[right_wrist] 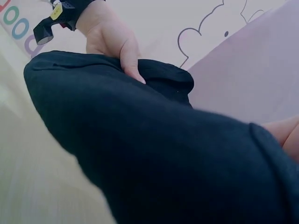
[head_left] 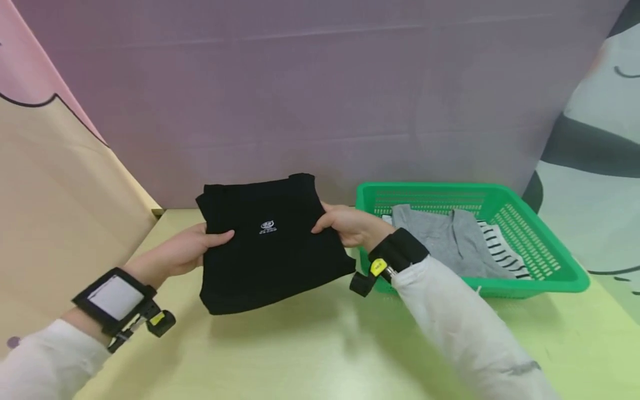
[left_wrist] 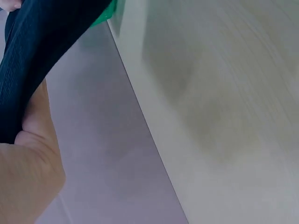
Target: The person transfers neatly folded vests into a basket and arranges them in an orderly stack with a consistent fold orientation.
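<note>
A black garment (head_left: pixel 270 261), folded into a rough square with a small white print near its middle, hangs above the table between both hands. My left hand (head_left: pixel 185 249) pinches its left edge, thumb on top and fingers beneath. On the opposite edge, my right hand (head_left: pixel 350 223) grips it the same way, thumb over the cloth. In the right wrist view the garment (right_wrist: pixel 154 140) spans from the left hand (right_wrist: pixel 112 39) to the right hand (right_wrist: pixel 287 135), most of which is cut off. The left wrist view catches only the dark cloth (left_wrist: pixel 42 51) and part of the left hand (left_wrist: pixel 37 154).
A green plastic basket (head_left: pixel 545 286) stands on the table's right side. Inside lie a grey garment (head_left: pixel 435 239) and a black-and-white striped one (head_left: pixel 502 253). The pale yellow table (head_left: pixel 280 355) meets a mauve cloth backdrop (head_left: pixel 300 100) behind.
</note>
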Demonstrator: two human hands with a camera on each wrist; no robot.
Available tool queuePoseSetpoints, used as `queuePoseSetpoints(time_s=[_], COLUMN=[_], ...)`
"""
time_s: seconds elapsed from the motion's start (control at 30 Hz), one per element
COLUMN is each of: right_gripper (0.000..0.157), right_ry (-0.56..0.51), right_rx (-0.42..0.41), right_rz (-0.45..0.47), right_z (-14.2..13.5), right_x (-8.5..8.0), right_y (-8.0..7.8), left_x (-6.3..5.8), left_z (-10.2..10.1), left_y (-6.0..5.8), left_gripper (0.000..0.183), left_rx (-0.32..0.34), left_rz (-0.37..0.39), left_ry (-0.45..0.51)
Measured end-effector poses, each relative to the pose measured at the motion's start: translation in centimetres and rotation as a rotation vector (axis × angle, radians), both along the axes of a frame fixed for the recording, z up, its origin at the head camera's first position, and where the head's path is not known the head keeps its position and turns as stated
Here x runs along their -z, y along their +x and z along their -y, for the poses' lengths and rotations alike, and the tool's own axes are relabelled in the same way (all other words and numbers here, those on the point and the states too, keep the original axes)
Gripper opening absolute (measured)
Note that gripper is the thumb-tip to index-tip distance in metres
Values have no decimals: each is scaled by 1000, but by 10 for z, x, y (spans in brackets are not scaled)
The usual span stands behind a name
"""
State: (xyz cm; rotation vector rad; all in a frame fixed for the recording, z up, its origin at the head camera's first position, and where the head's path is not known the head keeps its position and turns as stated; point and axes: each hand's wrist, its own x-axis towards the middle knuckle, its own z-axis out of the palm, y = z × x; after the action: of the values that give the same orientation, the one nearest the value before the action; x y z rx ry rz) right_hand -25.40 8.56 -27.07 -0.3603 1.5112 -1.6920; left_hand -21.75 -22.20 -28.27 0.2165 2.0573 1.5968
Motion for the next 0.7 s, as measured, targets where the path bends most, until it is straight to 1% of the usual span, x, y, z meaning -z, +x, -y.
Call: queuePoseSetpoints(time_s=[0.2,0.3,0.5,0.7], right_gripper=[84,82,81,84], right_ry=[34,47,67,82], right_rx=[8,19,44,20], right_rz=[-12,-17,-8,-14], right_z=[-17,-23,-38,-54], right_x=[5,7,6,6], right_y=[2,2,3,3], left_x=[9,13,14,17], left_z=[-16,-22,-33,-45], left_y=[-7,-10,-14,-16], left_gripper=[63,61,60,56], left_rx=[27,36,60,78], left_rz=[-10,-2,10,30], left_ry=[-28,-26,6,56])
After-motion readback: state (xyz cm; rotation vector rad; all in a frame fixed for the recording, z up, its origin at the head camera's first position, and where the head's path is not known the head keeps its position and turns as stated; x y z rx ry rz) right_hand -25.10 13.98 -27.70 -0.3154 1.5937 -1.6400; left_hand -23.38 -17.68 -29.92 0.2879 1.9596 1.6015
